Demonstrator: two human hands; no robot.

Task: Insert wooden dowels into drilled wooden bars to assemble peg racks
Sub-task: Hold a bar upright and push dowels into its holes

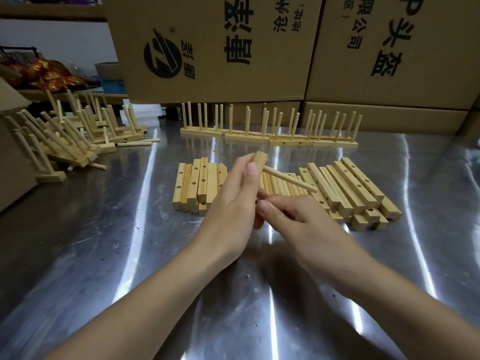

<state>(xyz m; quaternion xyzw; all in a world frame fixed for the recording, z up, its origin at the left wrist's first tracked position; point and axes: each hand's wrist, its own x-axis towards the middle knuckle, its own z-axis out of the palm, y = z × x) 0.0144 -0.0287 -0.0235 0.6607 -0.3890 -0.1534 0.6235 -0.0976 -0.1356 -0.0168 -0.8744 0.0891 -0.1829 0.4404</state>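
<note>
Bar (260, 160): square pale-wood stick, held off the tabletop at frame centre, tilted; one dowel (291, 180) plugged into its side, pointing lower right.
Left hand (233, 203): fingers wrapped round the bar, thumb pressed flat on its face.
Right hand (298, 219): just below the dowel, close against the left hand; fingers curled, can't tell what they pinch, if anything.
Cardboard boxes (220, 48): stacked across the top, printed sides facing, contents hidden.
Wire basket (18, 51): upper left; red-orange foil packets (44, 72) at it, in or beside can't tell.
Drilled bars: left stack (197, 183) and right stack (348, 185) flank the hands, round holes showing.
Loose dowels (279, 184): smooth round sticks between the stacks, partly hidden by the hands.
Finished racks: standing row (270, 136) behind the stacks; tipped heap (65, 141) at upper left.
Tabletop (130, 255): brushed steel, glare streaks, wood crumbs.
</note>
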